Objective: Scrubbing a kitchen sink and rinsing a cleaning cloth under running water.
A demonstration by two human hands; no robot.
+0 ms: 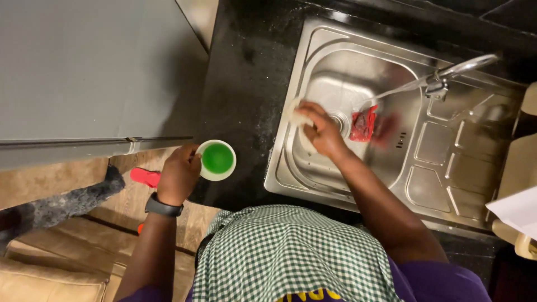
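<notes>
From the head camera, the left hand [178, 172], with a black band at its wrist, was curled around the rim of a small white round cup filled with bright green liquid [217, 159], its fingers wrapped against the cup's near side; the cup sat at the edge of the black stone countertop [246, 84], just left of the stainless steel sink [447, 162]. The right hand [321, 131] reached into the sink's basin, fingers bent and pressed down on a pale, whitish cloth or sponge [299, 120] lying against the basin's left wall, near the drain. A crumpled red piece of material [363, 124] lay in the basin just right of that hand, under the spout of the chrome tap [447, 75]. What the pale thing was could not be told, since the hand covered most of it. The red piece was blurred. A green and white checked apron [291, 251] hid the near counter edge.
</notes>
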